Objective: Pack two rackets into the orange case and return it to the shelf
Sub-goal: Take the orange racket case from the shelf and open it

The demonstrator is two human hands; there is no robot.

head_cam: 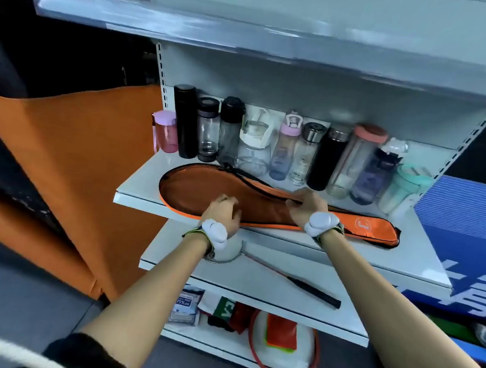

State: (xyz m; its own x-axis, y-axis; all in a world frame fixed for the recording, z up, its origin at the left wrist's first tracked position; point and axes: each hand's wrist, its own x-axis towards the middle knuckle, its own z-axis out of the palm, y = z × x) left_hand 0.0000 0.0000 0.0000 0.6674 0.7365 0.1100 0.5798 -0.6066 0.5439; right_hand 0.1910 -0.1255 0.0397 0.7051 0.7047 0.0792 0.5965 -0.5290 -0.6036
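While the left hand (224,211) presses flat, the right hand (306,204) pinches the orange case (195,190) — teardrop-shaped fabric.

One orange case (206,194), two rackets (312,287) (281,359), twelve bottles (321,157), two hands (224,211) (306,205), three shelves (137,196).

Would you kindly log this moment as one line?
orange case on shelf | left hand pressing case | right hand at zipper | rackets outside

Case (263,205) on shelf (138,189), before bottles (284,149); racket (301,282) below.
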